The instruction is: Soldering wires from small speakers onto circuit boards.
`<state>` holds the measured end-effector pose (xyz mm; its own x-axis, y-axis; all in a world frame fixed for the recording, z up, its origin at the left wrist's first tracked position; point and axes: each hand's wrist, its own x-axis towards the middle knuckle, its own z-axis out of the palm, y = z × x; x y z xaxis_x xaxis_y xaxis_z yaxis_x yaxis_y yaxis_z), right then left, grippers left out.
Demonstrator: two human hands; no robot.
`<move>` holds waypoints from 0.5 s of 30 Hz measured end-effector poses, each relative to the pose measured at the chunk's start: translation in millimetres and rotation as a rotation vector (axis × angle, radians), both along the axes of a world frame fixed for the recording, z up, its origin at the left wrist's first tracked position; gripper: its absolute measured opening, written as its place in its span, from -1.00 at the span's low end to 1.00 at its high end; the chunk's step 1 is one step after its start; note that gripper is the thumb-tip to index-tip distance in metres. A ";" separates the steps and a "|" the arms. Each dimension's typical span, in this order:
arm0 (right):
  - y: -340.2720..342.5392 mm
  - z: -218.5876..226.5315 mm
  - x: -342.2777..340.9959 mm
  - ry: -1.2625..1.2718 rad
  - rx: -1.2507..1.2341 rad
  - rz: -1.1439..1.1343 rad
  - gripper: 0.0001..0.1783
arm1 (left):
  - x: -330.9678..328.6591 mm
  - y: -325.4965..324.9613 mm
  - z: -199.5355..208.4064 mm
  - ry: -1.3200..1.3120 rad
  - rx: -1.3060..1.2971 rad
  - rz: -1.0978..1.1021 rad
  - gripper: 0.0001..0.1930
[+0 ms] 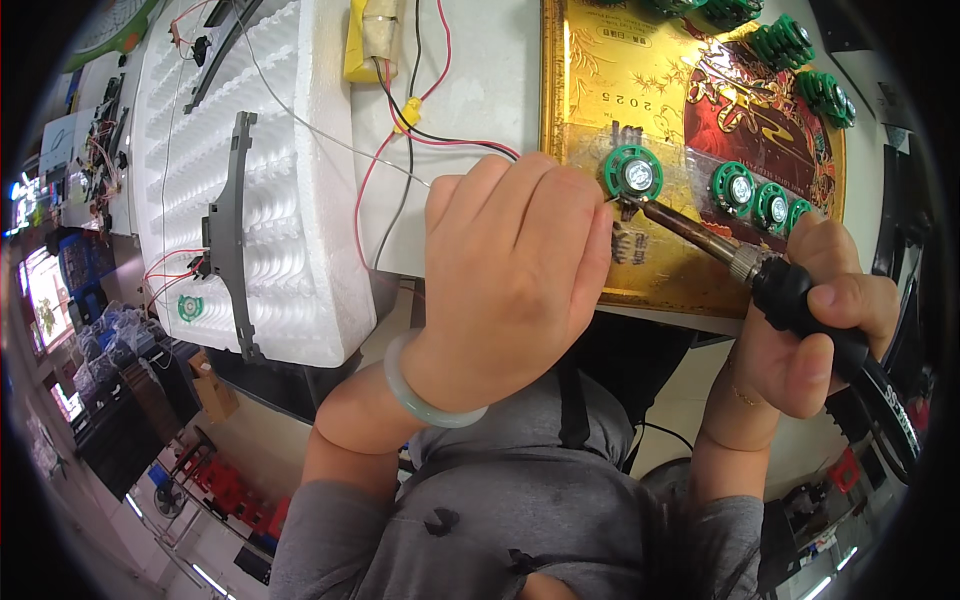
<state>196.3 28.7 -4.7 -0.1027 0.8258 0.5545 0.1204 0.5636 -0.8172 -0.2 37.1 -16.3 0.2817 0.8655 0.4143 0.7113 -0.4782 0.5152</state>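
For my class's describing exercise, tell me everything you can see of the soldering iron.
The soldering iron has a black handle, a ridged silvery collar and a brownish metallic shaft narrowing to a tip. The right hand grips the handle. It slants over a gold tray, its tip at the near edge of a round green speaker; whether they touch is hard to tell. A dark cord trails behind.

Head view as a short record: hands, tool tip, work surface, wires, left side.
Left hand: curled beside a green round speaker; fingertips hidden
Right hand: gripping a soldering iron
Iron tip: at the speaker's lower edge; contact unclear
Surface: gold panel, more green speakers on it
Wires: red and black, running toward left hand
Left side: white foam tray, dark grey strip on it
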 end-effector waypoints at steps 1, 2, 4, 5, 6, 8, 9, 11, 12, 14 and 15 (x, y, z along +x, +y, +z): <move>0.3 -0.3 -0.5 -0.003 0.000 0.000 -0.76 | -0.4 0.0 0.0 -0.002 -0.006 0.000 -0.84; 0.6 -0.7 -1.1 -0.001 -0.001 0.002 -0.76 | -0.8 0.0 -0.1 -0.004 -0.012 -0.001 -0.84; 0.3 0.5 -1.1 -0.001 0.002 0.004 -0.76 | -0.4 0.6 -0.8 -0.010 -0.004 -0.004 -0.84; 0.4 1.1 -1.3 -0.002 0.002 0.003 -0.76 | -0.3 0.9 -0.8 -0.013 0.005 -0.005 -0.84; 0.5 1.1 -2.1 -0.002 -0.002 -0.003 -0.76 | -0.6 0.7 -0.6 -0.012 0.005 -0.004 -0.84; 1.1 0.5 -2.2 0.001 -0.004 -0.006 -0.75 | -1.6 0.5 0.6 -0.009 -0.004 0.000 -0.84; 1.1 0.5 0.4 -0.011 0.003 0.000 -0.76 | -1.3 0.4 0.9 -0.011 -0.003 -0.003 -0.84; 0.3 2.1 2.7 -0.026 0.012 0.001 -0.76 | -2.9 -0.8 2.6 -0.029 -0.032 -0.026 -0.86; -0.1 3.6 2.5 0.003 0.019 -0.002 -0.76 | -5.0 -2.3 5.6 -0.028 -0.028 -0.029 -0.86; -0.7 5.7 -0.2 0.032 0.031 -0.010 -0.77 | -9.0 -6.3 12.7 -0.178 -0.132 -0.043 -0.87; -1.4 5.8 -4.5 0.092 0.044 -0.065 -0.77 | -9.2 -8.2 13.5 -0.178 -0.126 -0.047 -0.87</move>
